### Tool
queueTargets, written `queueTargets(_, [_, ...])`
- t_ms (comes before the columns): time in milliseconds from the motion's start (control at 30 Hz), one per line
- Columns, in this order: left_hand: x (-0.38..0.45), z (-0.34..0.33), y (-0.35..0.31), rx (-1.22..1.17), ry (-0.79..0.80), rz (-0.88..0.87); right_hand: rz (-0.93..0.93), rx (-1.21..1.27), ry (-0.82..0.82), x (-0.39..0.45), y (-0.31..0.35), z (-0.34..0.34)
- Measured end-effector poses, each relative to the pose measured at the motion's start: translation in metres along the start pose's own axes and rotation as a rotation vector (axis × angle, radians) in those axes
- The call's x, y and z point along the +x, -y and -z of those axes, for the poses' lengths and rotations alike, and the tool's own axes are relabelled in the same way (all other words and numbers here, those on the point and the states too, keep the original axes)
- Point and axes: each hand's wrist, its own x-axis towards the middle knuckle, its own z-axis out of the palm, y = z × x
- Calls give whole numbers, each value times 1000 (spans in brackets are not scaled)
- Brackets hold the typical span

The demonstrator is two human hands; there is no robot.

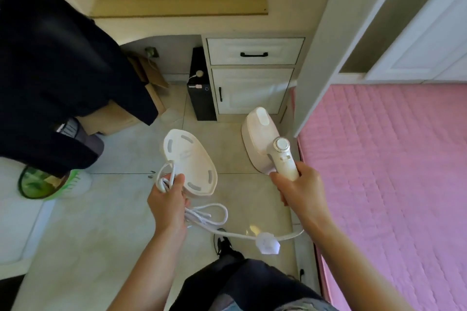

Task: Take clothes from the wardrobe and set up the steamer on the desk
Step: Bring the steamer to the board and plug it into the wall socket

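My right hand [299, 184] grips the steamer [262, 141] by its handle; my left hand [168, 199] holds its base [189, 164] and bunched cord [165, 179], all above the floor, near the desk [177, 25]. The plug [267, 242] dangles near my foot and could snag or trip me. The dark clothes [58, 78] on the left are partly cut off.

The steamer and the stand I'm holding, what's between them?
Nothing. In the head view only bare floor tile shows between the stand and the steamer; the cord loops below.
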Motion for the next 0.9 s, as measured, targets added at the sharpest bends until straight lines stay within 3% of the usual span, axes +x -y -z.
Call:
queueTargets(400, [107,11,-74,10,-102,-97,43,-16,65,56,79,-93])
queueTargets(900, [228,-125,-180,167,-188,-260,82,-59,127,252,185,-133])
